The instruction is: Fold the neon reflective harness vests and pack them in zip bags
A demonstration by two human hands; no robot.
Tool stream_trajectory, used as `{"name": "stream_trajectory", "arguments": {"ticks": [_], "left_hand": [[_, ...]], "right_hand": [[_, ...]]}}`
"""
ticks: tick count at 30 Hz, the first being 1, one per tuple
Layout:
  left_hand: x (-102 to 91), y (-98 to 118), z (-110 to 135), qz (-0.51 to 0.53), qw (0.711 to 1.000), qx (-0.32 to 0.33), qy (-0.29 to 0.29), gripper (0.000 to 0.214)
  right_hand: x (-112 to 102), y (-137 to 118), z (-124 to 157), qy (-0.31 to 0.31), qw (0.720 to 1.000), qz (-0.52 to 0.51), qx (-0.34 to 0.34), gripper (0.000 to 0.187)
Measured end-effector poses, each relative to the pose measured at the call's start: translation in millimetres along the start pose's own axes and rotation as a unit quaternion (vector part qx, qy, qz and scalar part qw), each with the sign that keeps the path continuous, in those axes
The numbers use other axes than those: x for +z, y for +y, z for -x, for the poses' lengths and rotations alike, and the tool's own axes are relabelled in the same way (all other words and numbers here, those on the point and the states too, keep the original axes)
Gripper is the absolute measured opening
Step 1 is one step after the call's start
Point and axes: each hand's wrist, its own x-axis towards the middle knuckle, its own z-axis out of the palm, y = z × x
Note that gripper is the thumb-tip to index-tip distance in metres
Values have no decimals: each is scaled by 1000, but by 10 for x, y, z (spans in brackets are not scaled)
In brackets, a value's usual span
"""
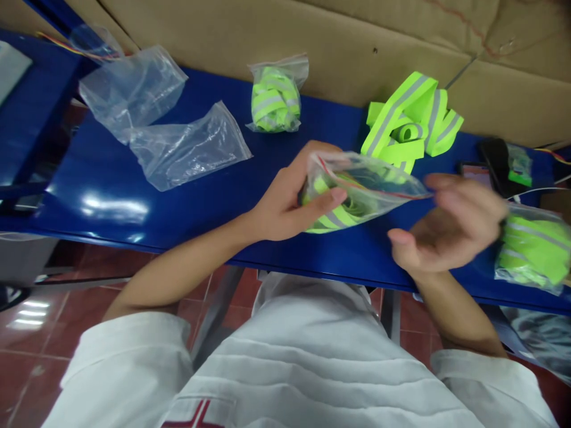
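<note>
My left hand [303,199] is closed on a clear zip bag [379,205], its thumb on the near side and its fingers behind. The bag's mouth gapes, edged by a red zip line. Inside lies a rolled neon-yellow reflective strap [332,217] with grey stripes. At the bag's right corner is my right hand [455,223], blurred, with thumb and fingers apart; whether a fingertip touches the corner I cannot tell. Just beyond the bag, a loose pile of the same reflective strap [410,122] rests on the blue table [214,208].
Empty clear bags [191,145] lie at the left. A filled bag of strap [275,98] stands near the cardboard wall [214,35], and another filled bag [533,246] sits at the right edge. A phone [477,172] and a black object [495,163] are at the back right.
</note>
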Motion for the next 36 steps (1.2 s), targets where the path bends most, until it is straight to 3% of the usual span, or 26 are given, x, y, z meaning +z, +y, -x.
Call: {"name": "stream_trajectory", "arguments": {"ticks": [2, 5, 8, 11, 13, 19, 22, 25, 31, 36], "left_hand": [[21, -13, 5, 141, 988, -56, 13, 45], [79, -76, -3, 258, 960, -107, -9, 42], [118, -167, -36, 241, 963, -116, 36, 33], [127, -240, -73, 205, 965, -137, 91, 32], [125, -261, -88, 205, 963, -148, 97, 35], [103, -239, -125, 191, 967, -129, 106, 33], [69, -227, -147, 175, 972, -127, 91, 40], [43, -225, -150, 178, 970, -145, 76, 39], [53, -273, -135, 270, 935, -226, 40, 37], [30, -318, -169, 252, 944, -202, 64, 36]], "right_hand": [[-46, 23, -18, 32, 996, 5, 82, 55], [-16, 97, -18, -34, 968, -42, 245, 20], [65, 181, -6, -49, 942, -87, 320, 33], [108, 194, -8, -78, 929, -150, 330, 46], [111, 163, -12, -90, 926, -169, 325, 48], [106, 111, 25, -65, 932, -197, 296, 38], [110, 137, 42, -54, 927, -173, 327, 34], [93, 197, 31, -51, 902, -215, 372, 37], [17, 348, -46, -50, 823, -306, 477, 38], [-4, 400, -65, -33, 847, -262, 461, 37]]}}
